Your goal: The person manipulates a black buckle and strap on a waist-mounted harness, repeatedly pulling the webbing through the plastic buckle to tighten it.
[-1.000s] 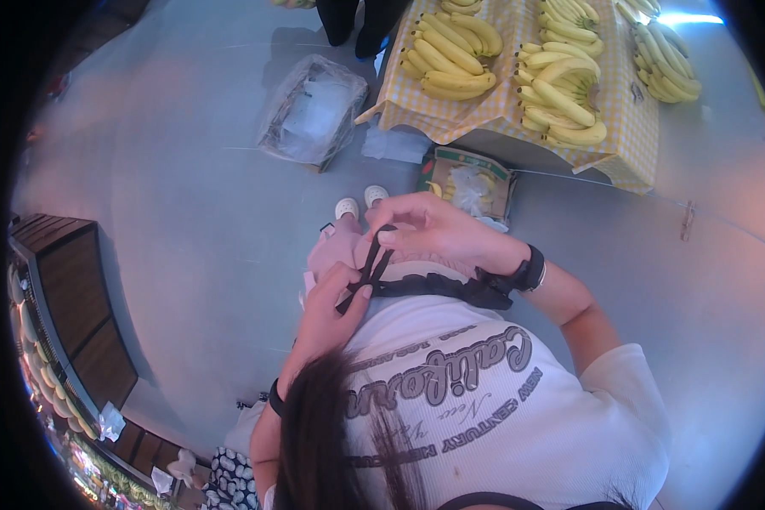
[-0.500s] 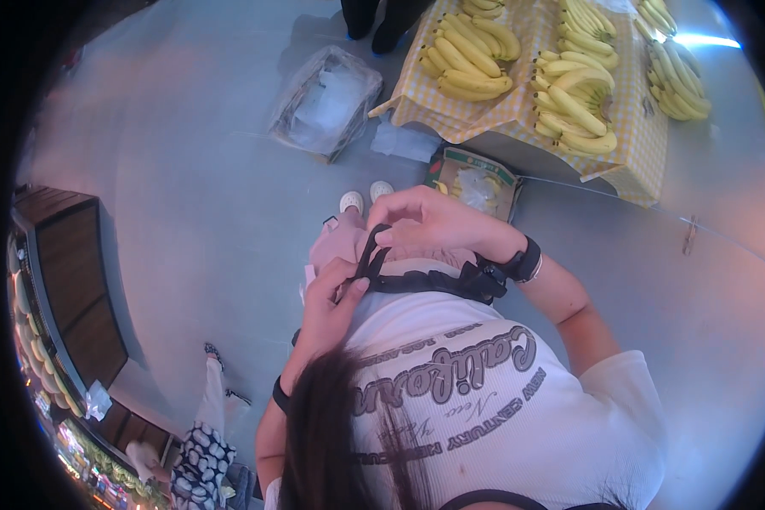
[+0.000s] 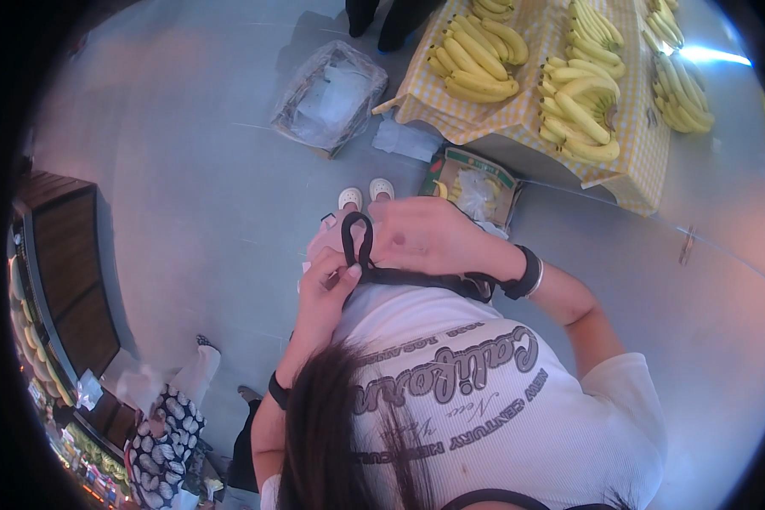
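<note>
At my waist my left hand (image 3: pixel 321 287) pinches a black strap (image 3: pixel 346 234) that stands up in a narrow loop above the thumb and fingertips. Close beside the loop, on its right, is my right hand (image 3: pixel 438 235), back of the hand showing, its fingers smeared by motion and partly behind the strap. Whether they grip the strap cannot be made out. The black band (image 3: pixel 408 277) runs from the left hand along the waist of my white shirt (image 3: pixel 501 416), passing under the right hand.
Ahead right, bananas (image 3: pixel 476 55) lie on a table with a yellow checked cloth (image 3: pixel 518 119). An open carton (image 3: pixel 506 208) sits beneath its near edge. A plastic-lined crate (image 3: pixel 293 127) stands on the floor ahead. Dark wooden stands (image 3: pixel 64 255) and a person in a patterned top (image 3: pixel 166 442) are at left.
The strap's loop now stands upright by my left hand. My right hand has turned and flattened beside it, its fingers no longer pinching the strap visibly. The person at left has moved.
</note>
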`<state>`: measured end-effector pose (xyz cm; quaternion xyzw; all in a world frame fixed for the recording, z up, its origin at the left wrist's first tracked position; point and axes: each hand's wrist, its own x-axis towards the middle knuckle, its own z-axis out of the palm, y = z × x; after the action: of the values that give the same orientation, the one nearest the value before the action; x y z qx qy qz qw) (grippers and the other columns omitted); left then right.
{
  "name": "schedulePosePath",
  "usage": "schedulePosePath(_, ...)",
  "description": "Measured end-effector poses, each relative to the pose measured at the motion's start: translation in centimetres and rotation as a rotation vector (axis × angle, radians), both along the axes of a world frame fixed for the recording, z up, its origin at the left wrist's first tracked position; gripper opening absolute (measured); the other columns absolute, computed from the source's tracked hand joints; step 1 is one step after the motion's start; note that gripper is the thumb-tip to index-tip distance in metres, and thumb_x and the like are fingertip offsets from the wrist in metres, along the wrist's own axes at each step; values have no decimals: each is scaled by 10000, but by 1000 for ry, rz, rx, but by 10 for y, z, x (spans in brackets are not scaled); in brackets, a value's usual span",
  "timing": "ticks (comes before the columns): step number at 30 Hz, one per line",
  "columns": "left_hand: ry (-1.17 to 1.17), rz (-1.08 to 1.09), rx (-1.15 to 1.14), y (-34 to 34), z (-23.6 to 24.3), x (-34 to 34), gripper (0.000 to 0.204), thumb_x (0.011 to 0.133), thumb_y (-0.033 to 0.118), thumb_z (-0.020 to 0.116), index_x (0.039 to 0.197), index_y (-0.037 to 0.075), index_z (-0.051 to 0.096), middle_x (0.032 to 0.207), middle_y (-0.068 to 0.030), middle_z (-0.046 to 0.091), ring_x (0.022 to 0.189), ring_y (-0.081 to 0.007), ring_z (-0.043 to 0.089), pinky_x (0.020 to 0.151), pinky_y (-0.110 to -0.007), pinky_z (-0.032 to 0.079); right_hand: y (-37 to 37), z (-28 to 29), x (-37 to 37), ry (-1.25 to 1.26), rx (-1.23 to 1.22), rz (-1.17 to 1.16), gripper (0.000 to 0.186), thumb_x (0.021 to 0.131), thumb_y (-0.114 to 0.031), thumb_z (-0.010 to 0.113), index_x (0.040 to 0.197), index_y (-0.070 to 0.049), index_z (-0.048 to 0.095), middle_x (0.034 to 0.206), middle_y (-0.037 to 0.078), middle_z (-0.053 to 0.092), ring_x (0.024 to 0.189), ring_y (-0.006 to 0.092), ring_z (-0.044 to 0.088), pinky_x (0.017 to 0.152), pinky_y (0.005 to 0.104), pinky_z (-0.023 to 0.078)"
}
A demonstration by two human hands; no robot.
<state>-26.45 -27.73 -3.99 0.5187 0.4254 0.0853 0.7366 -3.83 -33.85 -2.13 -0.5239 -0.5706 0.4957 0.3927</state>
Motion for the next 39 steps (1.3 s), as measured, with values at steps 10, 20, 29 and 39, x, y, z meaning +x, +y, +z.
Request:
schedulePosePath(10, 21, 101, -355, 6, -1, 13, 151, 935, 124, 547, 807, 52, 584, 750, 67, 512, 694, -9, 412, 621, -194, 328, -5, 8, -29, -843, 335, 243, 233, 754, -235, 670, 832, -45, 561, 751, 56, 530, 585, 206, 577, 533, 312, 475)
schedulePosePath(20, -68, 16, -592, 11, -13, 24, 125, 950, 140, 514, 953, 68, 616, 879, 33, 595, 772, -30, 525, 727, -180, 415, 2, 4, -21, -704, 428, 433, 98, 757, -109, 578, 774, -32, 518, 709, 68, 541, 575, 216, 589, 528, 315, 491)
schedulePosePath(29, -76, 50, -576, 16, -29, 22, 181, 919, 86, 524, 1064, 17, 608, 971, -48, 652, 887, -102, 628, 803, -232, 496, 3, -5, -29, -890, 469, 343, 98, 766, -148, 580, 778, -56, 552, 678, 72, 583, 567, 260, 608, 549, 377, 473)
schedulePosePath(39, -97, -16, -557, 19, -22, 36, 51, 861, 60, 566, 838, 44, 609, 755, 11, 580, 659, -49, 530, 611, -183, 423, 45, 35, 1, -330, -195, 583, 179, 856, -179, 596, 792, -22, 542, 614, 127, 568, 579, 309, 572, 542, 399, 427)
